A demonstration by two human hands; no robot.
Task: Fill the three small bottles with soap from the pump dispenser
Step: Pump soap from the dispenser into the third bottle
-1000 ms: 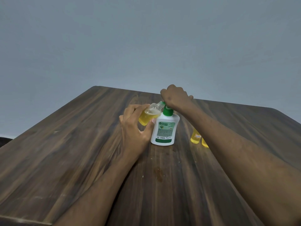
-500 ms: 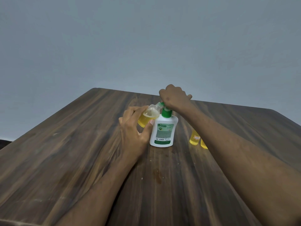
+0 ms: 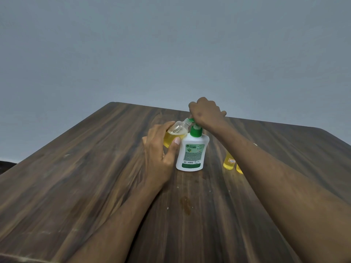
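Note:
A white pump dispenser (image 3: 191, 152) with a green pump stands on the dark wooden table (image 3: 85, 177). My right hand (image 3: 205, 112) rests fisted on top of the pump head. My left hand (image 3: 161, 149) holds a small clear bottle (image 3: 175, 134) tilted, its open neck at the pump's spout. That bottle is about half full of yellow soap. Two more small bottles with yellow soap, one labelled (image 3: 229, 162) and one (image 3: 239, 168) mostly hidden, stand to the right behind my right forearm.
A small dark stain (image 3: 185, 205) marks the wood in front of the dispenser. The table's far edge meets a plain grey wall (image 3: 171, 54). The near left table edge shows at the bottom left.
My right hand and the pump head have risen slightly. The left hand keeps the small bottle at the spout. The whole view has shifted a little.

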